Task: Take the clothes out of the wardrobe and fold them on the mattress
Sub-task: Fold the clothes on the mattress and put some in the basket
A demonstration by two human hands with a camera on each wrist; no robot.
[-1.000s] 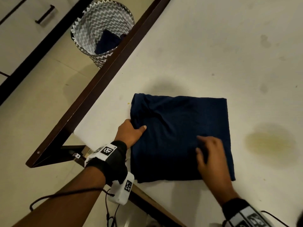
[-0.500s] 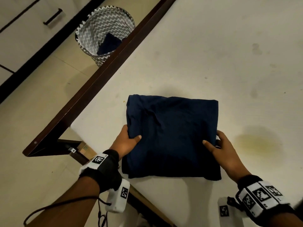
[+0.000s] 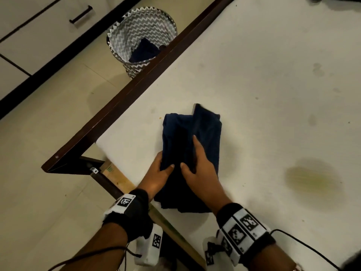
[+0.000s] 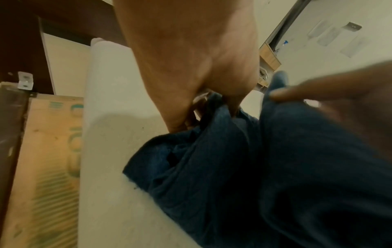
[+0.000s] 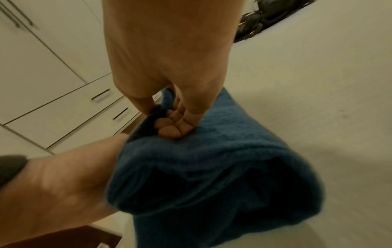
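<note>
A dark blue garment [image 3: 207, 130] lies on the white mattress [image 3: 273, 75] near its front left corner, doubled over into a narrow bundle. My left hand [image 3: 158, 173] pinches its left edge, thumb on top and fingers underneath. My right hand [image 3: 201, 163] is close beside it and grips the flap brought over from the right. In the right wrist view the fingers [image 5: 176, 124] curl round a fold of the garment [image 5: 233, 159]. The left wrist view shows my left hand [image 4: 191, 67] holding the bunched garment [image 4: 233, 167].
A dark wooden bed frame [image 3: 136, 85] runs along the mattress's left side. Beyond it on the floor stands a zigzag-patterned basket [image 3: 140, 26] holding dark blue cloth [image 3: 144, 49]. White wardrobe drawers [image 3: 39, 26] are at far left. A yellowish stain [image 3: 312, 177] marks the mattress.
My right hand took the garment's right edge and carried it leftward over the middle, so the flat square became a narrow bundle. My left hand stayed on the left edge.
</note>
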